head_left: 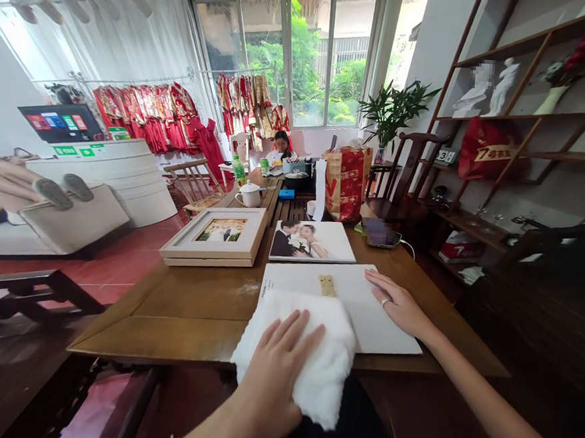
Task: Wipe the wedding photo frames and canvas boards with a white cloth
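A white board (350, 323), seemingly the back of a photo panel, lies at the table's near edge. On it are small print at the left and a tan, bear-shaped patch (326, 285) near the middle. My left hand (283, 352) rests with spread fingers on a fluffy white cloth (329, 368), which covers the board's lower left and hangs past the table edge. My right hand (397, 301), with a ring on one finger, lies flat on the board's right side, fingers stretched out. Just beyond it lies a wedding photo panel (316, 240).
Framed photos (216, 235) are stacked on the wooden table (180, 311) at the left. Behind are a white teapot (249, 194), a red paper bag (348, 183) and a phone (381, 233) with a cable. A person (280, 148) sits at the far end; another's legs (15, 179) show at left.
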The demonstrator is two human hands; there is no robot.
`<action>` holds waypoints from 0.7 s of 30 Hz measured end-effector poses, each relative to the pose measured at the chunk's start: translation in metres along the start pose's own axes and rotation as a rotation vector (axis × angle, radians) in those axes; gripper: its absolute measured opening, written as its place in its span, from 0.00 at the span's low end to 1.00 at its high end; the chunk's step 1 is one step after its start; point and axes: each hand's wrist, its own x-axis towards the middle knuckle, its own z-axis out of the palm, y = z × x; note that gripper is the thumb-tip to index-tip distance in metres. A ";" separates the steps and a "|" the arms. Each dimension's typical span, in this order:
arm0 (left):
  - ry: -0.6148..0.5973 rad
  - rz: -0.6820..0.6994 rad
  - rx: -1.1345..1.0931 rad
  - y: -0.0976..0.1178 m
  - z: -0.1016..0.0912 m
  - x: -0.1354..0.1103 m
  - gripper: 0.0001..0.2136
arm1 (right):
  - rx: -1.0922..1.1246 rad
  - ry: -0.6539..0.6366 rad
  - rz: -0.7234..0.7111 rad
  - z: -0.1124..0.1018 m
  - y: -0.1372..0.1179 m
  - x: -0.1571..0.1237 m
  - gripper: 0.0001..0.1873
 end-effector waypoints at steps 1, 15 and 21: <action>0.023 -0.003 -0.003 -0.007 -0.001 0.004 0.41 | 0.000 0.003 0.000 0.000 0.000 0.000 0.20; 0.092 -0.136 0.186 -0.055 -0.014 0.069 0.38 | 0.009 0.002 0.014 -0.003 -0.004 -0.001 0.20; -0.043 -0.079 0.105 -0.008 -0.002 -0.001 0.47 | 0.019 0.000 0.016 -0.002 -0.002 -0.001 0.20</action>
